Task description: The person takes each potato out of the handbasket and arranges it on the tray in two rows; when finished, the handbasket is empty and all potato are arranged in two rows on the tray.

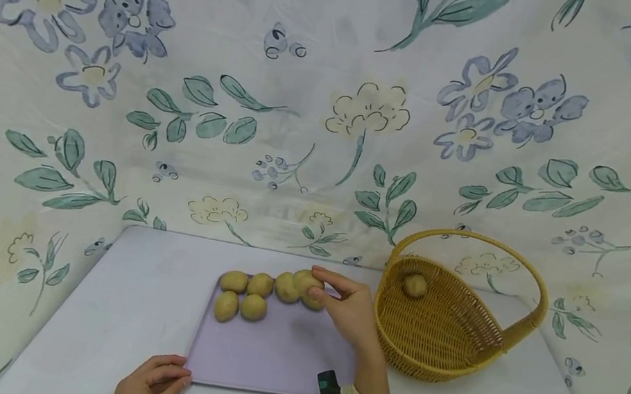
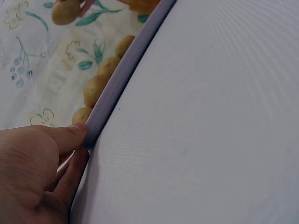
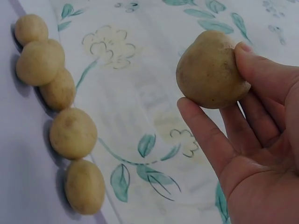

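My right hand (image 1: 355, 313) pinches a potato (image 3: 210, 72) between thumb and fingertips, lifted over the back edge of the lilac tray (image 1: 261, 363). In the head view this potato overlaps others behind it. Several more potatoes (image 1: 254, 307) lie on the tray in a back row, with two in front at the left. At the tray's front left corner, my left hand (image 1: 149, 387) grips the rim. The left wrist view shows its thumb (image 2: 77, 133) on the raised edge and its fingers lower down against the outside.
A wicker basket (image 1: 434, 348) with a tall handle stands right of the tray, tilted toward me, with one potato (image 1: 415, 286) inside. The white table (image 1: 146, 294) carries both. Floral cloth (image 1: 304, 117) hangs behind. A black device (image 1: 329, 387) sits at the right wrist.
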Available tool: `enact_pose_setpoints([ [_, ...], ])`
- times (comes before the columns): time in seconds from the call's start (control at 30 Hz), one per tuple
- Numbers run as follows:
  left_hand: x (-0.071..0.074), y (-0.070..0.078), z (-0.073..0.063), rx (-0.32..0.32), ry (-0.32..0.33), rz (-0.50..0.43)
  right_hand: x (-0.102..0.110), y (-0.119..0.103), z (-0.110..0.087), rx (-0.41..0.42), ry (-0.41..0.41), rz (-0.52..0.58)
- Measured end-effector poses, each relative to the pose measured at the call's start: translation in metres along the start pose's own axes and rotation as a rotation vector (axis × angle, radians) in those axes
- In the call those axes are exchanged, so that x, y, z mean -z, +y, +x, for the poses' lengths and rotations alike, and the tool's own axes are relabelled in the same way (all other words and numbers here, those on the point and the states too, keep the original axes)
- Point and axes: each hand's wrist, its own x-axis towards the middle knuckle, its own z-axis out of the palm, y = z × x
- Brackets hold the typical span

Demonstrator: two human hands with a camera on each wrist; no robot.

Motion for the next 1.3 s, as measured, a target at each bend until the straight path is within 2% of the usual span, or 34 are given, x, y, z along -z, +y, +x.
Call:
enact_pose_setpoints([
  [0.23, 0.0, -0.003, 0.001, -0.011, -0.003, 0.005, -0.015, 0.007, 0.001, -0.057, -0.017, -0.016],
  [0.37, 0.0, -0.003, 0.001, -0.011, -0.002, 0.016, -0.019, 0.014, 0.002, -0.058, -0.018, -0.036],
  [0.57, 0.0, -0.002, 0.0, 0.006, 0.001, 0.019, -0.025, 0.024, 0.004, -0.046, -0.054, -0.04],
  [0.8, -0.001, 0.002, -0.001, 0.033, -0.01, 0.009, -0.031, 0.037, 0.002, -0.111, -0.073, -0.106],
  [0.97, -0.001, 0.003, -0.001, 0.038, -0.007, -0.007, -0.034, 0.049, 0.003, -0.102, -0.084, -0.12],
  [1.17, -0.003, 0.002, 0.0, 0.008, 0.011, -0.006, -0.038, 0.056, 0.006, -0.096, -0.086, -0.178],
  [1.3, -0.004, 0.001, 0.001, -0.007, 0.023, 0.0, -0.039, 0.057, 0.007, -0.129, -0.092, -0.221],
])
